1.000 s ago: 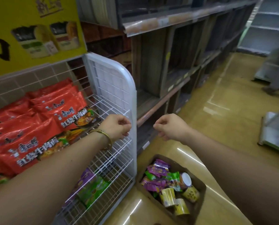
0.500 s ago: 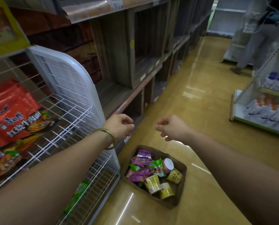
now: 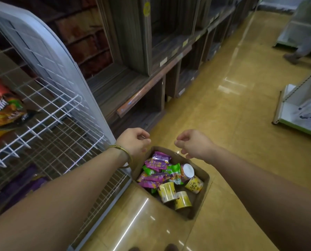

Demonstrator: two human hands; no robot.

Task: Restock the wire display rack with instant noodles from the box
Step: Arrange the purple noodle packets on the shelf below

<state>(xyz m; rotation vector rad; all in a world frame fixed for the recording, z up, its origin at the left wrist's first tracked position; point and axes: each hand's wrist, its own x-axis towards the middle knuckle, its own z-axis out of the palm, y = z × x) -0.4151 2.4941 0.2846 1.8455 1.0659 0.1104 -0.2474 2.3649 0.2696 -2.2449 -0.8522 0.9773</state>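
Note:
A brown cardboard box [image 3: 203, 194] stands on the floor beside the white wire rack [image 3: 48, 113]. Inside lie purple noodle packets [image 3: 157, 163], green packets [image 3: 172, 169] and yellow noodle cups [image 3: 166, 192]. My left hand [image 3: 134, 140], with a gold bangle at the wrist, hovers above the box's near-left corner, fingers loosely curled and holding nothing. My right hand [image 3: 193, 143] hangs above the box's far edge, also loosely curled and holding nothing. Red noodle packs [image 3: 0, 105] lie on the rack's upper shelf at the left edge.
Dark wooden shelving [image 3: 151, 57] runs along the aisle behind the rack. A white shelf unit [image 3: 299, 109] with goods stands at the right. A person's legs [image 3: 303, 42] are at the far right. Glossy yellow floor [image 3: 232, 115] stretches ahead.
The view has swung right and down, away from the rack's red packs and toward the box. Both hands have lowered over the box, still holding nothing.

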